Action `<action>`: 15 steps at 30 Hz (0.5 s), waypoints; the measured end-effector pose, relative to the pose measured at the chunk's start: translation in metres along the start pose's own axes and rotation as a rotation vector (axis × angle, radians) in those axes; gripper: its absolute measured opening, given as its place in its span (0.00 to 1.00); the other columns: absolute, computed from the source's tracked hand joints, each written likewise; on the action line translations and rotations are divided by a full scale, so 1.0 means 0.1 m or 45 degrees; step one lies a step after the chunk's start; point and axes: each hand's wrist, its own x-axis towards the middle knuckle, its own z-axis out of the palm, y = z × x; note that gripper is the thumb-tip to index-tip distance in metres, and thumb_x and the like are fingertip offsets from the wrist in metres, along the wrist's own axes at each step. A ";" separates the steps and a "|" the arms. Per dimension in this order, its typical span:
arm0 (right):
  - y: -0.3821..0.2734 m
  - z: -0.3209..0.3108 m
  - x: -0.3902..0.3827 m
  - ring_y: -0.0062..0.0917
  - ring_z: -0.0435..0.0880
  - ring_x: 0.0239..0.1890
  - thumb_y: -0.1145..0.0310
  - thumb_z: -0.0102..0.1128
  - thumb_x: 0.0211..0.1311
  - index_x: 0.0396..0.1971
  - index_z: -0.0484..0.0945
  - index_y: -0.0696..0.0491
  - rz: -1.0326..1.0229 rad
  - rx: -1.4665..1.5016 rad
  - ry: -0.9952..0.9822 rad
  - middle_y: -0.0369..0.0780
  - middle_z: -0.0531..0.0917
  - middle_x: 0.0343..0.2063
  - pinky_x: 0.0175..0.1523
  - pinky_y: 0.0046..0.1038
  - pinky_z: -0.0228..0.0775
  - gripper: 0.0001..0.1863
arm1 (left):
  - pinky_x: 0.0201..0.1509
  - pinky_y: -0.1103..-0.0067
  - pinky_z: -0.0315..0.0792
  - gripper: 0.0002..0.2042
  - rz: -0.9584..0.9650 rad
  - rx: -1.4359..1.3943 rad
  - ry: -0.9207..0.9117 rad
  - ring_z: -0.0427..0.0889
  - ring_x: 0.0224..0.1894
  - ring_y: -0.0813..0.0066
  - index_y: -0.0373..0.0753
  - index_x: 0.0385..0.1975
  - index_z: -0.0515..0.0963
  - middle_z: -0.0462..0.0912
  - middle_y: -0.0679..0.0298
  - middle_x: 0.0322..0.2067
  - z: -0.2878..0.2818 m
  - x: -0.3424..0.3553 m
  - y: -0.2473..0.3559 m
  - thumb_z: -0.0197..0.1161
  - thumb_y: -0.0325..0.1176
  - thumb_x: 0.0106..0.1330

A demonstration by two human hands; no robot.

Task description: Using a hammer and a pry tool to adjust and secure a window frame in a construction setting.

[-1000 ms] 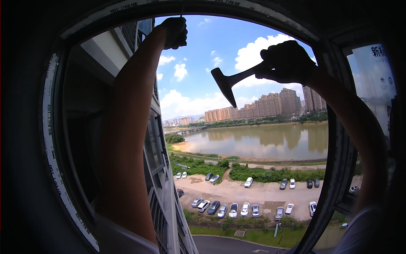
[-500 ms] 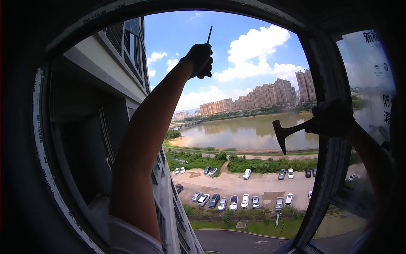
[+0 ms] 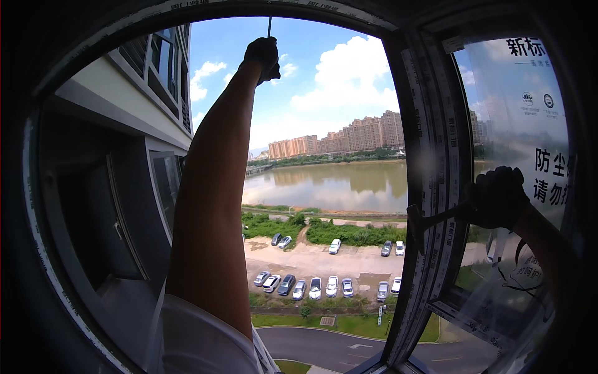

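My left arm stretches up through the window opening. Its dark-gloved left hand (image 3: 262,59) is closed around a thin dark rod (image 3: 270,27), whose upper end reaches the top of the window frame (image 3: 299,14); the part inside the fist is hidden, so its kind does not show. On the right, my gloved right hand (image 3: 498,198) grips a hammer (image 3: 417,225) by the handle. The hammer head stands in front of the upright frame post (image 3: 430,156), with its narrow end pointing down. I cannot tell whether it touches the post.
Beside the post is a glass pane (image 3: 511,124) with printed protective film; dark wires (image 3: 520,287) show near it. Outside on the left is the building wall (image 3: 93,87) with other windows. Far below lie a road (image 3: 336,349), parked cars (image 3: 316,288) and water (image 3: 336,184).
The view has swung right, so the window post and filmed pane sit further left. My left hand has risen, bringing the rod up to the top frame. The hammer now overlaps the post.
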 end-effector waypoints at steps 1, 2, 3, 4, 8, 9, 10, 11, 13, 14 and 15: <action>0.06 0.02 -0.06 0.28 0.79 0.15 0.24 0.57 0.53 0.19 0.78 0.46 0.003 0.017 -0.001 0.37 0.77 0.14 0.25 0.35 0.64 0.35 | 0.19 0.73 0.69 0.12 0.034 -0.013 0.001 0.65 0.13 0.76 0.45 0.30 0.69 0.64 0.70 0.13 0.08 0.10 0.01 0.51 0.42 0.75; 0.12 0.06 -0.12 0.28 0.80 0.16 0.25 0.53 0.56 0.22 0.79 0.48 0.005 0.033 0.000 0.38 0.78 0.14 0.26 0.36 0.67 0.36 | 0.18 0.73 0.69 0.11 0.038 0.016 -0.009 0.65 0.13 0.76 0.45 0.31 0.70 0.63 0.71 0.13 0.13 0.24 0.03 0.51 0.42 0.75; 0.17 0.11 -0.18 0.28 0.80 0.16 0.25 0.53 0.56 0.22 0.79 0.48 0.017 0.028 -0.009 0.38 0.78 0.14 0.26 0.36 0.67 0.36 | 0.18 0.73 0.69 0.11 0.114 0.142 -0.046 0.64 0.12 0.76 0.45 0.31 0.70 0.63 0.71 0.13 0.20 0.39 0.02 0.51 0.42 0.75; 0.23 0.18 -0.25 0.28 0.80 0.16 0.25 0.53 0.56 0.22 0.78 0.48 0.032 0.002 -0.036 0.38 0.78 0.14 0.26 0.35 0.67 0.36 | 0.19 0.73 0.69 0.12 0.192 0.266 -0.084 0.63 0.12 0.76 0.45 0.30 0.69 0.63 0.71 0.13 0.25 0.59 0.00 0.50 0.42 0.75; 0.34 0.38 -0.14 0.29 0.80 0.17 0.24 0.50 0.57 0.21 0.75 0.48 -0.029 -0.124 0.009 0.37 0.77 0.14 0.26 0.37 0.66 0.37 | 0.16 0.74 0.59 0.18 0.287 0.357 -0.133 0.56 0.11 0.77 0.47 0.20 0.62 0.57 0.73 0.11 -0.25 1.44 -0.19 0.50 0.43 0.75; 0.35 0.41 -0.13 0.29 0.80 0.17 0.24 0.50 0.57 0.21 0.75 0.48 -0.021 -0.132 0.007 0.37 0.77 0.14 0.26 0.37 0.66 0.37 | 0.16 0.74 0.53 0.21 0.299 0.036 -0.217 0.51 0.10 0.77 0.49 0.16 0.58 0.53 0.73 0.10 -0.24 1.49 -0.17 0.50 0.44 0.75; 0.36 0.42 -0.07 0.29 0.79 0.16 0.24 0.50 0.57 0.22 0.76 0.48 -0.044 -0.111 0.032 0.37 0.77 0.14 0.26 0.38 0.65 0.37 | 0.15 0.73 0.51 0.23 0.378 0.116 -0.273 0.49 0.10 0.76 0.50 0.14 0.56 0.51 0.73 0.10 -0.36 1.56 -0.19 0.50 0.44 0.75; 0.36 0.41 0.00 0.30 0.79 0.16 0.24 0.49 0.58 0.22 0.77 0.48 -0.072 -0.090 0.061 0.37 0.77 0.15 0.26 0.39 0.64 0.37 | 0.15 0.73 0.51 0.23 0.307 0.210 -0.187 0.49 0.10 0.76 0.50 0.14 0.56 0.51 0.73 0.10 -0.46 1.62 -0.23 0.50 0.45 0.75; 0.27 0.32 -0.10 0.30 0.79 0.17 0.24 0.50 0.58 0.22 0.78 0.48 0.073 -0.034 -0.132 0.38 0.77 0.15 0.25 0.39 0.64 0.37 | 0.16 0.73 0.51 0.23 0.267 0.278 -0.236 0.49 0.11 0.77 0.50 0.14 0.56 0.51 0.73 0.10 0.22 1.39 -0.08 0.50 0.46 0.75; 0.22 0.30 -0.13 0.30 0.80 0.17 0.25 0.50 0.58 0.22 0.78 0.48 0.152 0.025 -0.250 0.38 0.77 0.16 0.25 0.40 0.64 0.36 | 0.16 0.74 0.52 0.23 0.270 0.305 -0.135 0.50 0.11 0.77 0.50 0.15 0.57 0.52 0.74 0.10 0.40 1.25 -0.01 0.50 0.46 0.75; 0.23 0.37 -0.01 0.30 0.80 0.17 0.25 0.50 0.58 0.22 0.78 0.48 0.115 0.026 -0.216 0.38 0.77 0.16 0.25 0.40 0.64 0.36 | 0.17 0.74 0.53 0.23 0.244 0.349 0.032 0.51 0.12 0.77 0.50 0.15 0.58 0.52 0.74 0.11 0.29 1.08 -0.01 0.50 0.45 0.76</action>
